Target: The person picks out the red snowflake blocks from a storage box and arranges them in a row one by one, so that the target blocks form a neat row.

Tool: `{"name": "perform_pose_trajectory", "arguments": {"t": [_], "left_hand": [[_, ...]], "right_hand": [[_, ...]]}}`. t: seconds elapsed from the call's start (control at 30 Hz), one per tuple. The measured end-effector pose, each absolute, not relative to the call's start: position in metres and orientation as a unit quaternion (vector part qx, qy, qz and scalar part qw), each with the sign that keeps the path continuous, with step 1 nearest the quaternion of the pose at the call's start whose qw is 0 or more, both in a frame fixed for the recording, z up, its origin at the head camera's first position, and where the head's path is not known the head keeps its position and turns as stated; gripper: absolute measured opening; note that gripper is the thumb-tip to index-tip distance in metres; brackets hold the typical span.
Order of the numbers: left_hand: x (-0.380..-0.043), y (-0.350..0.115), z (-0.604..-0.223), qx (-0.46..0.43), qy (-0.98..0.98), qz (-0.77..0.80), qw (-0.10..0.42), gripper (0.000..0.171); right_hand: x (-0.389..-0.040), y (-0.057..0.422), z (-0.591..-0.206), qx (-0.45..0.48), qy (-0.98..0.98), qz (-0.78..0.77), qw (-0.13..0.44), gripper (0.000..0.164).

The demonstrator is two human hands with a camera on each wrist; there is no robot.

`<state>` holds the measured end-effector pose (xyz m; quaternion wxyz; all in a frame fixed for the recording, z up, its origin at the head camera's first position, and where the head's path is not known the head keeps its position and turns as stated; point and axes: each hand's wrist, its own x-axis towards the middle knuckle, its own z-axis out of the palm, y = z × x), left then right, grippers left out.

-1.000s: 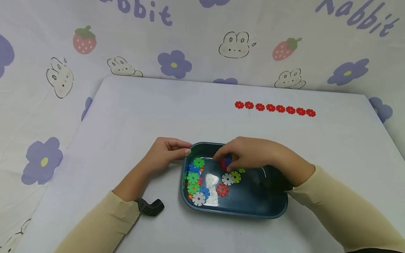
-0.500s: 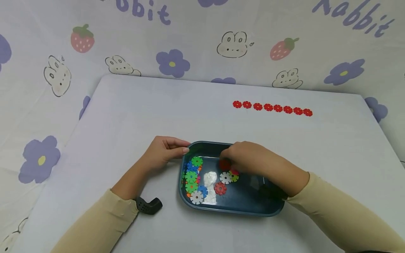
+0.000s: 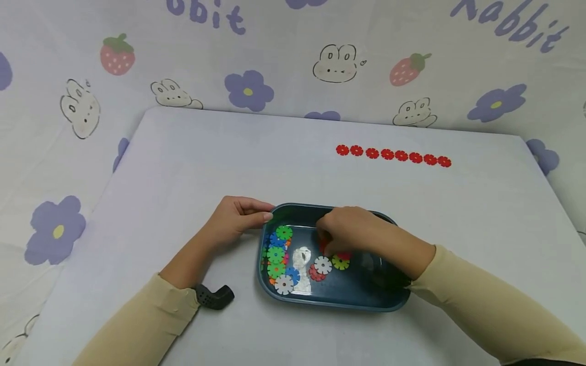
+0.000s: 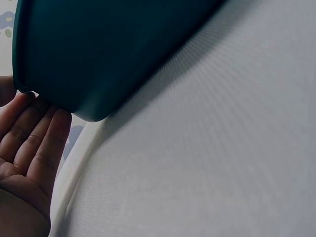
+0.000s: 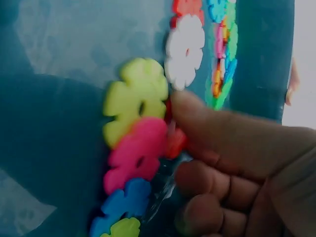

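My left hand (image 3: 233, 219) holds the left back corner of a dark teal plastic tub (image 3: 339, 306), thumb at the rim and fingers against the outer wall in the left wrist view. My right hand (image 3: 350, 229) reaches down into the tub. Its thumb and fingers pinch a red flower-shaped disc (image 5: 175, 144), partly hidden by the fingers. Beside them lie a white disc (image 5: 185, 52), a yellow disc (image 5: 138, 94), a pink disc (image 5: 138, 155) and a blue disc (image 5: 123, 200). The white disc overlaps a pale red disc (image 3: 316, 273).
Several mixed discs (image 3: 276, 255) are heaped along the tub's left wall. A row of red discs (image 3: 387, 154) lies on the white table (image 3: 206, 152) towards the back. A black curved piece (image 3: 214, 297) sticks out at the left cuff.
My right hand has worked lower among the discs and curled its fingers in. The white disc has slid onto the pale red one, away from the yellow disc. The left hand keeps its hold.
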<state>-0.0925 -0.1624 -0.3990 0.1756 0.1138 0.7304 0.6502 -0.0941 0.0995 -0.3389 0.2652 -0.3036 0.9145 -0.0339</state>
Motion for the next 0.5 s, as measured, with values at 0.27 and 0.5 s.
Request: {"name": "perform_pose_trajectory", "arguments": {"t": [0.27, 0.5], "left_hand": [[-0.093, -0.162, -0.401, 0.112, 0.733, 0.648, 0.178, 0.028], [-0.094, -0.162, -0.401, 0.115, 0.734, 0.646, 0.175, 0.028]], "right_hand": [[-0.095, 0.106, -0.341, -0.354, 0.869, -0.156, 0.308, 0.020], [-0.095, 0.111, -0.335, -0.396, 0.831, -0.216, 0.325, 0.007]]}}
